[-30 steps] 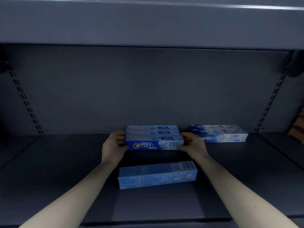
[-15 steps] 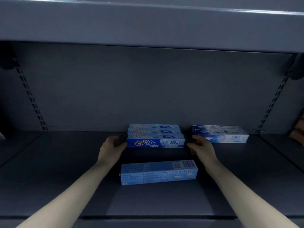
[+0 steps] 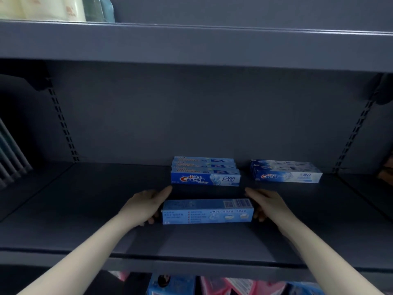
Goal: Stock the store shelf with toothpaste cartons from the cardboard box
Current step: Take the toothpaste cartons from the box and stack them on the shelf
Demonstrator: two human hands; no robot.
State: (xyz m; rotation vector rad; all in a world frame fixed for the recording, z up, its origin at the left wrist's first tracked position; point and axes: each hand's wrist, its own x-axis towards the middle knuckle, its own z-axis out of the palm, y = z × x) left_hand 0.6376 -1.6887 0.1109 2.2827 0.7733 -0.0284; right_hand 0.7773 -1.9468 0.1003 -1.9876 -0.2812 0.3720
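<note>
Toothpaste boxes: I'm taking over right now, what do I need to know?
Left hand and right hand sit at the two ends of the loose carton lying at mid-shelf; whether they grip it yet is unclear.
Done: a blue row of cartons and a white row stand at the back of the shelf.
Left: put the loose carton in line, then fetch more. The cardboard box is out of view.

We had one carton [image 3: 208, 211] lying w/ our left hand [image 3: 146, 206] & right hand [image 3: 268, 205] at its ends; behind it sat a carton row [image 3: 205, 172], another row [image 3: 286, 172] right of that, all on the shelf [image 3: 85, 209].
</note>
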